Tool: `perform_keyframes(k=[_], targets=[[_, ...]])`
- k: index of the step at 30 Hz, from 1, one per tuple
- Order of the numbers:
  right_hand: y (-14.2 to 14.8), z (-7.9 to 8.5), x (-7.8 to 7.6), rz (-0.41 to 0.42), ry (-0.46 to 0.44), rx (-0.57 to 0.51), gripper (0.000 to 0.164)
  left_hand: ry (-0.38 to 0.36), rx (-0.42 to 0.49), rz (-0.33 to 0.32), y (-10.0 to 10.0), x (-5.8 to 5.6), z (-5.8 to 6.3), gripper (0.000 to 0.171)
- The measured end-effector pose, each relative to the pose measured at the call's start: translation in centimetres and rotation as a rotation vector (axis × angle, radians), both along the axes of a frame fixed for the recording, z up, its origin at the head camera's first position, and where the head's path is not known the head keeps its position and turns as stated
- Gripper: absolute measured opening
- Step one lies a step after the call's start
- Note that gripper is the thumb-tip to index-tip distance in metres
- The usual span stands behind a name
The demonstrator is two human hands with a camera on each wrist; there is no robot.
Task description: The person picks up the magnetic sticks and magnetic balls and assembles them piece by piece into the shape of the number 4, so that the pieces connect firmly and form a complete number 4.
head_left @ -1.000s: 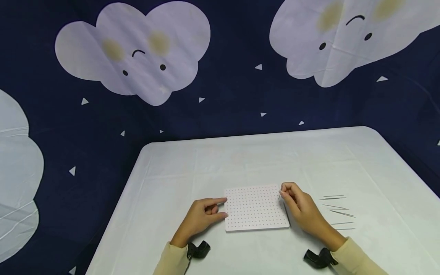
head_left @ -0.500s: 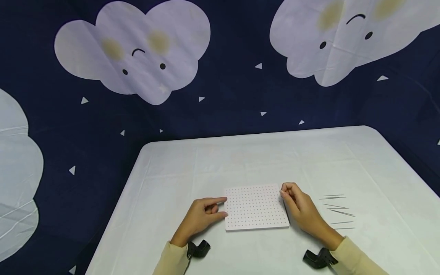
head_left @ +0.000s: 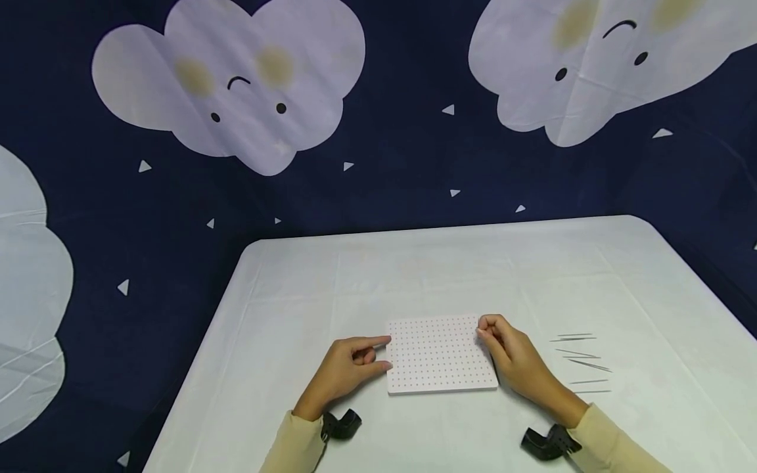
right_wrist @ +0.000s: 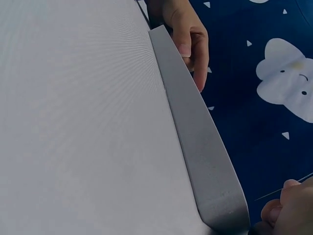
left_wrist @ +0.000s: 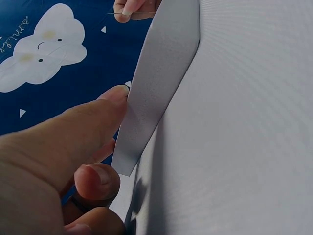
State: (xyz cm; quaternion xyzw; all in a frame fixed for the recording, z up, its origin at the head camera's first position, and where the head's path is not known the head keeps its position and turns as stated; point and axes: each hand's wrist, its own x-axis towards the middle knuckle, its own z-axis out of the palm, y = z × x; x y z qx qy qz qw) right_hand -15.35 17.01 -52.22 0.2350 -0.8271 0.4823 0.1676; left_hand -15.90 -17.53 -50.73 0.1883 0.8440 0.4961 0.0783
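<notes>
A white pegboard point(head_left: 440, 355) with rows of small holes lies flat on the table. My left hand point(head_left: 349, 368) is at its left edge, index finger and thumb extended and touching the rim, the other fingers curled in. In the left wrist view the thumb point(left_wrist: 115, 98) rests against the board's side point(left_wrist: 156, 83). Near the top right corner, my right hand point(head_left: 511, 351) pinches a thin metal pin point(right_wrist: 268, 196) between thumb and index finger. Its tip sticks out above the board's level in the right wrist view. Whether it touches a hole cannot be told.
Several thin metal pins point(head_left: 582, 358) lie in loose groups on the white table point(head_left: 414, 276), right of my right hand. Black wrist cameras point(head_left: 342, 425) sit on both wrists. A dark blue cloth with clouds point(head_left: 266, 98) hangs behind the table.
My right hand has shifted slightly left, over the board's top right corner, still pinching the pin. The left hand stays at the board's left edge. The head view has tilted a little.
</notes>
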Motion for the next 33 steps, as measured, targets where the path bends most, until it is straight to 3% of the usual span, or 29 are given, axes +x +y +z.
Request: perform_keyframes(k=[19,33], targets=[[-0.13,-0.37,-0.39,-0.017,-0.006,0.074,0.019,-0.007,-0.008,0.009,0.0,-0.05,-0.04,0.043],[0.19,-0.47,0.22,-0.059,0.11,0.206,0.024,-0.001,0.0,0.004,0.06,-0.04,-0.08,0.044]])
